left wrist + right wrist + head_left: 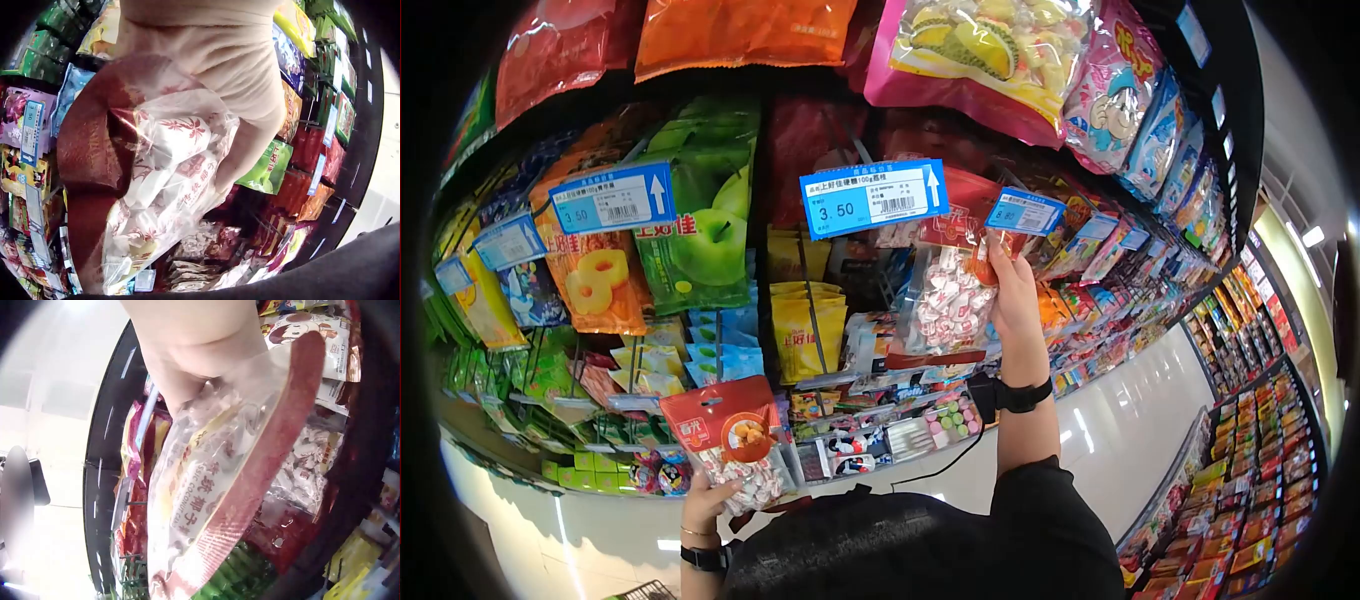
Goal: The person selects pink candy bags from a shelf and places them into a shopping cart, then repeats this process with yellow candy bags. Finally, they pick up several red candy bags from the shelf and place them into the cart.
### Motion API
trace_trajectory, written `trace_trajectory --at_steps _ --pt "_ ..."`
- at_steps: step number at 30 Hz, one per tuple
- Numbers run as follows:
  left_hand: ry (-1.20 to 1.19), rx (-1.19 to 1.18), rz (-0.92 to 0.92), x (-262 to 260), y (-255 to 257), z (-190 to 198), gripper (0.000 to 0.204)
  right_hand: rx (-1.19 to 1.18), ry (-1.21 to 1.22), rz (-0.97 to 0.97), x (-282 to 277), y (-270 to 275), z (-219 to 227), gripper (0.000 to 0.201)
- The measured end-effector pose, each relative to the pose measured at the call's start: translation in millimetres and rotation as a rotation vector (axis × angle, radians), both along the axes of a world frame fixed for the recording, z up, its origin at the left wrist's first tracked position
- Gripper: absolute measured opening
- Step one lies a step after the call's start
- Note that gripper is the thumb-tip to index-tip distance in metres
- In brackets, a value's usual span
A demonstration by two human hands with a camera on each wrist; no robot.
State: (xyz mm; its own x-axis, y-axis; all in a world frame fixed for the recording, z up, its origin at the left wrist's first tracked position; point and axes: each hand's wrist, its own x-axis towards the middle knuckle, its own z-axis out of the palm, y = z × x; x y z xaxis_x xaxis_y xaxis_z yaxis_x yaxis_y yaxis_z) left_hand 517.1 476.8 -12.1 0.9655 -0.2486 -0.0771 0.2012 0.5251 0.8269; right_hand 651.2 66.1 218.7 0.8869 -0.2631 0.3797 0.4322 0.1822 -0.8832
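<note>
Gripped a red-topped candy bag [725, 425] in the left hand [706, 500], low in front of the torso and away from the rack, with fingers closed on its lower side, presumably to leave the printed header uncovered. Pinched a second bag [945, 300] by its side edge in the right hand [1013, 290], up at the rack just beneath a blue price label [1028, 212], probably for a firm hold without crushing the loose sweets; could not tell, behind that label, whether free of the rack or hung there. Showed crinkled, glossy clear plastic on both, bulging around small, twist-wrapped white pieces with red print, and bordered by smooth red film, bent into a stiff curve at the left wrist. Displayed a shiny green apple packet [700, 240] beside an orange packet [592, 265], flat fronts outward, likely for easy reading. Wore dark bands [1022, 397] at both wrists, evidently to secure small cameras.
</note>
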Motion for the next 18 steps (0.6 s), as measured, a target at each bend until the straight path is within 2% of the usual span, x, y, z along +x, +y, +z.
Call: trace_trajectory --at_steps 6,10,18 --pt "-0.052 0.012 0.04 -11.3 -3.1 0.5 0.059 -0.062 -0.052 -0.012 -3.1 2.8 2.8 0.021" --pt "-0.004 0.063 0.09 -24.8 2.8 6.8 0.06 0.052 -0.053 0.014 -3.0 -3.4 0.6 0.025" --pt "0.012 0.054 0.164 -52.1 17.6 7.5 0.065 -0.007 -0.027 0.033 -0.6 -4.0 10.6 0.026"
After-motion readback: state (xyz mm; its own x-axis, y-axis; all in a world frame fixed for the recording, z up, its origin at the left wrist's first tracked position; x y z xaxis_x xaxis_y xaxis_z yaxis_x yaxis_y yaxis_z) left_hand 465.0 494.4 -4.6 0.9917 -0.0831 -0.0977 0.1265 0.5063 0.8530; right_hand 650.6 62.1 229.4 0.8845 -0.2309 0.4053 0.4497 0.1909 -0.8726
